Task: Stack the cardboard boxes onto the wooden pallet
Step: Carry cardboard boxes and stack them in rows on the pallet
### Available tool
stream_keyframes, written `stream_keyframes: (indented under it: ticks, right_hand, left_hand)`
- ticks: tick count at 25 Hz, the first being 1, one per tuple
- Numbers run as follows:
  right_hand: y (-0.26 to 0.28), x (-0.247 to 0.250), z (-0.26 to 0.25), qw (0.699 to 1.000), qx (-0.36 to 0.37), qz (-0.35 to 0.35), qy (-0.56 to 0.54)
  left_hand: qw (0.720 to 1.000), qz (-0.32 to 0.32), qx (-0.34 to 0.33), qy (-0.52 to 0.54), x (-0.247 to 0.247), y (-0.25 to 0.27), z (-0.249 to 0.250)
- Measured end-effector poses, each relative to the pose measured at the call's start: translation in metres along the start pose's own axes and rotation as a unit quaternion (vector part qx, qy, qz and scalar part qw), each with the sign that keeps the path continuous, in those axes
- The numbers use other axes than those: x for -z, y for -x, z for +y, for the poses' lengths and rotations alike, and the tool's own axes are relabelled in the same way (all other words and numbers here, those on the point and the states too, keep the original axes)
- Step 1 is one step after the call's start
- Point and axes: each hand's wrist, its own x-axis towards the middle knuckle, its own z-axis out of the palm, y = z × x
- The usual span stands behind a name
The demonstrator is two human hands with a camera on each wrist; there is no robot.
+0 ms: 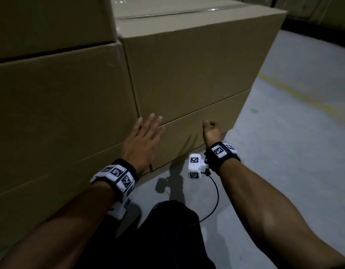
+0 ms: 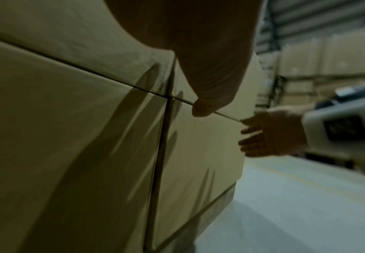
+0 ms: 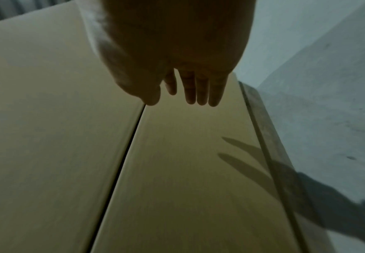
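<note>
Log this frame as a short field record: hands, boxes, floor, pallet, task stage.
left hand: left hand open, fingers spread, on or just off the front of the lower right box; contact unclear
right hand: right hand empty, fingers straight in the right wrist view, near the same box, no grip
boxes: upper right box sits on the lower one; left stack beside them
floor: grey concrete floor with a yellow line
pallet: not visible
task stage: no box lifted
</note>
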Motion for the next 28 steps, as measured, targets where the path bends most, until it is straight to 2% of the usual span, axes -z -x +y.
stream_keyframes:
  ticks: [4,6,10,14,18,23,25,28]
  right_hand:
    - [-0.045,-0.01,-0.002,0.997,-0.03,-0.019,-0.069]
    - [-0.051,-0.022,-0.001,0.996,-0.012,-0.018,-0.089]
    - [-0.051,-0.036,0.01,0.997,0.035,0.028,-0.07]
    - [-0.092,-0.013,0.004,0.988,0.034,0.11,-0.105]
    - [-0.154,0.028,-0.03,0.975,0.038,0.17,-0.139]
    - [-0.205,0.063,-0.056,0.972,0.07,0.174,-0.141]
    - [-0.212,0.069,-0.058,0.975,0.086,0.161,-0.128]
    - [-0.219,0.072,-0.061,0.977,0.084,0.167,-0.108]
  left_hand:
    - [0.999,0.016,-0.013,-0.045,-0.024,-0.02,-0.008]
    - [0.997,0.05,-0.02,-0.054,-0.03,-0.021,-0.013]
    - [0.992,0.117,-0.026,-0.046,-0.041,-0.019,-0.014]
    - [0.976,0.207,-0.014,-0.07,-0.048,-0.017,-0.011]
    - [0.976,0.217,-0.004,-0.028,-0.052,-0.019,-0.003]
    - [0.955,0.282,-0.054,-0.074,-0.067,-0.028,-0.017]
    - [0.947,0.309,-0.053,-0.067,-0.069,-0.03,-0.014]
    - [0.947,0.312,-0.048,-0.057,-0.069,-0.033,-0.012]
